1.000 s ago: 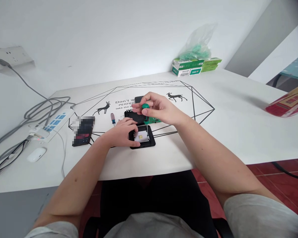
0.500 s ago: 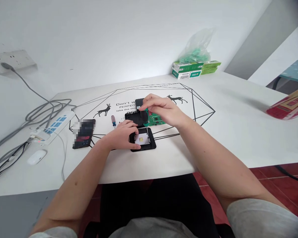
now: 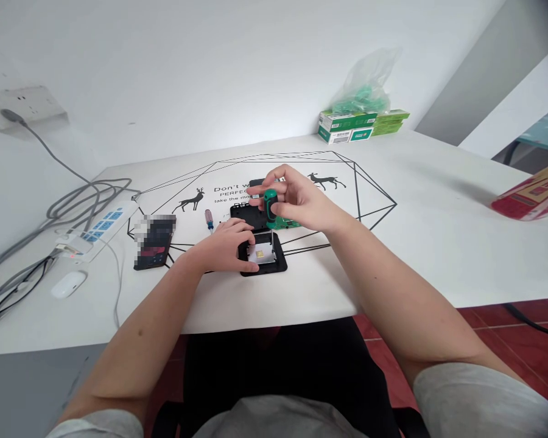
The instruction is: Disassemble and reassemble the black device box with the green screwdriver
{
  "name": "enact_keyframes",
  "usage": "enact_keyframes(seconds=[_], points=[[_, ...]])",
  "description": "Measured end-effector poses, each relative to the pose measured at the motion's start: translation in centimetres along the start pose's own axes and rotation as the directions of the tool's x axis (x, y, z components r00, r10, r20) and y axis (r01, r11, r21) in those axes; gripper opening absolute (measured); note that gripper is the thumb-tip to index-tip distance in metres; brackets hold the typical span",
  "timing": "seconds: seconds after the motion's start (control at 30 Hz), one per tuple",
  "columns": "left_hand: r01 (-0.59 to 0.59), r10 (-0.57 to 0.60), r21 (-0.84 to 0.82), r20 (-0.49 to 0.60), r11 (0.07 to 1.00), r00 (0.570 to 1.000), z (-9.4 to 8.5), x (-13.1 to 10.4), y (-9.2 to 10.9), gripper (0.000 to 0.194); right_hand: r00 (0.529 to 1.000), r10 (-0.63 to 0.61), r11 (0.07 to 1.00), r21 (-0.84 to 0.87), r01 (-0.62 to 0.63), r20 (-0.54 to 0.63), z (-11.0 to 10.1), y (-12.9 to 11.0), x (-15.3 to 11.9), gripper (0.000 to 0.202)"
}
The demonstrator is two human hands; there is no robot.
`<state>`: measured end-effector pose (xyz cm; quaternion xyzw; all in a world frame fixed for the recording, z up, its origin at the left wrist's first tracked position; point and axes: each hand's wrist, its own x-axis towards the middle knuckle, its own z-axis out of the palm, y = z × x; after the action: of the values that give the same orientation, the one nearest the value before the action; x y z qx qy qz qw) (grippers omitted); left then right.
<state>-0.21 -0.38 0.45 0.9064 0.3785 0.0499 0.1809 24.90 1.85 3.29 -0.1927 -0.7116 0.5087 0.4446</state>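
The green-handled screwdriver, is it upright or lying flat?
Roughly upright: the green-handled screwdriver has its handle up in the right hand, and its shaft points down at the black frame.

A screwdriver [image 3: 270, 196] with a green-and-black handle is held nearly upright, its thin shaft directed down at the right inner edge of a black casing [image 3: 281, 263]. The casing, rectangular with rounded corners, is laid flat near the front edge of the table [image 3: 319, 286]; inside it a pale panel [image 3: 268, 257] marked with a small yellow square [image 3: 260, 254] is framed, the left side being partly hidden
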Motion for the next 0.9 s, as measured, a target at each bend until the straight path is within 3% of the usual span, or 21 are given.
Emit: enact_keyframes(seconds=[0.07,0.27,0.5,0.73,0.9], points=[[-0.007,0.007,0.0,-0.002,1.0,1.0,-0.1,0.0,0.0,0.037,0.999,-0.012,1.0,-0.015,0.012,0.032,-0.2,0.0,0.0,0.034],[-0.019,0.019,-0.005,-0.013,1.0,1.0,0.1,0.0,-0.2,0.037,0.987,-0.156,0.947,-0.277,0.16,0.04,-0.8,0.4,0.2,0.038],[-0.018,0.018,-0.004,-0.013,1.0,1.0,0.1,0.0,-0.2,0.036,0.994,-0.099,0.976,-0.188,0.108,0.057,-0.5,0.3,0.1,0.028],[-0.037,0.037,-0.009,-0.03,0.999,0.999,0.2,0.0,-0.3,0.04,0.985,-0.115,0.98,-0.174,0.093,-0.126,-0.2,0.6,0.4,0.042],[-0.102,0.095,-0.038,-0.164,0.994,0.982,0.5,0.3,-0.6,0.024,0.946,-0.192,0.972,-0.185,0.146,-0.26,-0.2,1.2,0.8,0.049]])
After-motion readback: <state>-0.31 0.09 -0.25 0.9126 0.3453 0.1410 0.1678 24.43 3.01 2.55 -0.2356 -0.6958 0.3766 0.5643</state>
